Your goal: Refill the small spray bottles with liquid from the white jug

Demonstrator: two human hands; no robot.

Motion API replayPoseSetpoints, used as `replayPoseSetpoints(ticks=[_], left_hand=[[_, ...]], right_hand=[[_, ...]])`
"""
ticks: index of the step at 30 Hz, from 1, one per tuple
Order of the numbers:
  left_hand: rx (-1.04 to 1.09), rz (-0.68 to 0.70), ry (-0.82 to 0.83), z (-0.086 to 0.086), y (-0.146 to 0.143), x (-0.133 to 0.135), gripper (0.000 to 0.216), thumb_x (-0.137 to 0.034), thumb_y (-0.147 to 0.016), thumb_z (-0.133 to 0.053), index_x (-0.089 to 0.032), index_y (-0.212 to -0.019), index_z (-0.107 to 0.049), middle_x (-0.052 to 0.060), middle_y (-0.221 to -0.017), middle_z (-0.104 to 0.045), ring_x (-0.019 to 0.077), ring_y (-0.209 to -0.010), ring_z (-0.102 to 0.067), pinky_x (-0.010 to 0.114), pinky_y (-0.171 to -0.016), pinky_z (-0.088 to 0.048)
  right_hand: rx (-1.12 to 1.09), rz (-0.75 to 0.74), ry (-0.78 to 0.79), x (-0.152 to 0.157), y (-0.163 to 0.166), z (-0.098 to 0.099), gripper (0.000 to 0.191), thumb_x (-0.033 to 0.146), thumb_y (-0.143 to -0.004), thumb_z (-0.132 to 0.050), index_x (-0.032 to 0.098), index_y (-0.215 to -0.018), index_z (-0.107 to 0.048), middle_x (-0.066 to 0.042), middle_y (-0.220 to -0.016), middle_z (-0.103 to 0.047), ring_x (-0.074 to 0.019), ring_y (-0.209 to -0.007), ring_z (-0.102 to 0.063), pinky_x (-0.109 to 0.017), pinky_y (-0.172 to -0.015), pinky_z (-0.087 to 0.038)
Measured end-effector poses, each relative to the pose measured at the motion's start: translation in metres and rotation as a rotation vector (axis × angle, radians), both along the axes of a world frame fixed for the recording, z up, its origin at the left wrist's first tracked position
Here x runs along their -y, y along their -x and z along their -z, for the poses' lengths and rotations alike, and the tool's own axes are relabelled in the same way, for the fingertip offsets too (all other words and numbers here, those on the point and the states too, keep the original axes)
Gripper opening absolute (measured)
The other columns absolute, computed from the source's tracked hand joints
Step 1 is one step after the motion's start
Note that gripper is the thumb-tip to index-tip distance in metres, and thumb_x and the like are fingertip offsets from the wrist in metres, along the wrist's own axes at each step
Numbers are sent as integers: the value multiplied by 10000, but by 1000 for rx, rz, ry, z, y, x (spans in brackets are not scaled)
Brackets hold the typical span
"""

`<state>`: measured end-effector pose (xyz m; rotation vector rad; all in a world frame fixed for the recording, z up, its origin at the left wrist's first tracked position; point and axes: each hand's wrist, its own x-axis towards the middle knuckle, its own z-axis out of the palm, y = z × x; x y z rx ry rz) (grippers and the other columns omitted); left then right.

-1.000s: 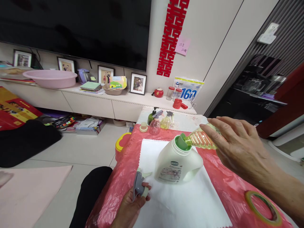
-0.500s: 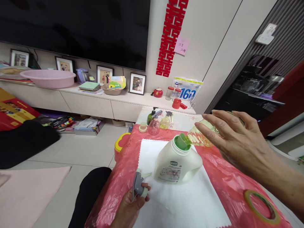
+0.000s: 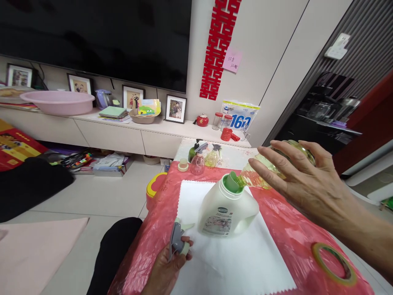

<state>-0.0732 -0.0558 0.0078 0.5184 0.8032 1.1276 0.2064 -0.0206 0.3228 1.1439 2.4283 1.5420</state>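
My right hand (image 3: 299,172) is wrapped round a clear yellowish bottle (image 3: 256,174), tipped on its side. The bottle's neck rests at the green pour spout in the mouth of a large pale green detergent jug (image 3: 227,209). That jug stands upright, uncapped, on a white cloth (image 3: 230,262). Low in front of the jug, my left hand (image 3: 170,260) closes on a grey spray trigger head (image 3: 177,237) with a pale green collar. Whether liquid is moving out of the bottle I cannot make out.
A red plastic sheet (image 3: 285,209) covers the table under the cloth. Behind stand a pink spray bottle (image 3: 198,164), a yellow spray bottle (image 3: 211,159), a dark green pump bottle (image 3: 193,151) and a pale cap (image 3: 183,164). A tape roll (image 3: 353,272) lies at the right.
The view has shifted slightly. Both hands keep their holds, and the yellowish bottle stays tilted at the jug's mouth.
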Motion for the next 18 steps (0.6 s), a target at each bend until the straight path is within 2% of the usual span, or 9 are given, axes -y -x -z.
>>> replayPoseSetpoints(ticks=[4,7,9,11,14,18], left_hand=[[47,-11,21,2,0,-2,446,-364,-596,-957,-220,-985,-794,90,-1030,-768,198,-910,-670,297,-821,-550],[105,-46,86,-8,-4,-4,451,-318,-556,-980,-195,-949,-796,77,-975,-773,164,-837,-682,270,-795,-563],[157,-86,120,-19,-5,-4,453,-286,-556,-981,-184,-956,-792,67,-955,-773,153,-827,-691,261,-802,-571],[204,-106,141,-30,-6,-6,441,-251,-579,-971,-165,-971,-787,64,-943,-774,138,-807,-695,251,-808,-577],[266,-152,138,-42,-1,-9,389,-203,-567,-971,-147,-904,-784,64,-972,-775,127,-786,-700,242,-797,-592],[242,-178,100,-53,9,-13,280,-212,-637,-933,-165,-862,-774,47,-1029,-769,116,-810,-706,246,-836,-607]], right_hand=[[-165,141,6,3,-15,13,413,110,-989,-413,210,-1386,-469,-103,-1386,-523,-330,-1264,-491,-520,-956,-404],[-379,148,137,17,-31,21,430,375,-1044,-394,193,-1429,-448,-113,-1352,-545,-328,-1166,-534,-476,-879,-441],[-579,129,279,33,-39,27,607,600,-1027,-389,195,-1478,-416,-116,-1372,-537,-301,-1141,-562,-427,-855,-473],[-741,145,402,51,-42,39,724,729,-970,-432,238,-1500,-414,-77,-1389,-538,-257,-1131,-592,-374,-820,-501],[-799,165,544,78,-39,71,703,732,-952,-458,277,-1487,-448,-30,-1387,-547,-250,-1146,-593,-379,-806,-505],[-814,145,675,103,-27,129,596,570,-987,-490,224,-1472,-463,-84,-1377,-514,-257,-1183,-551,-362,-819,-514]])
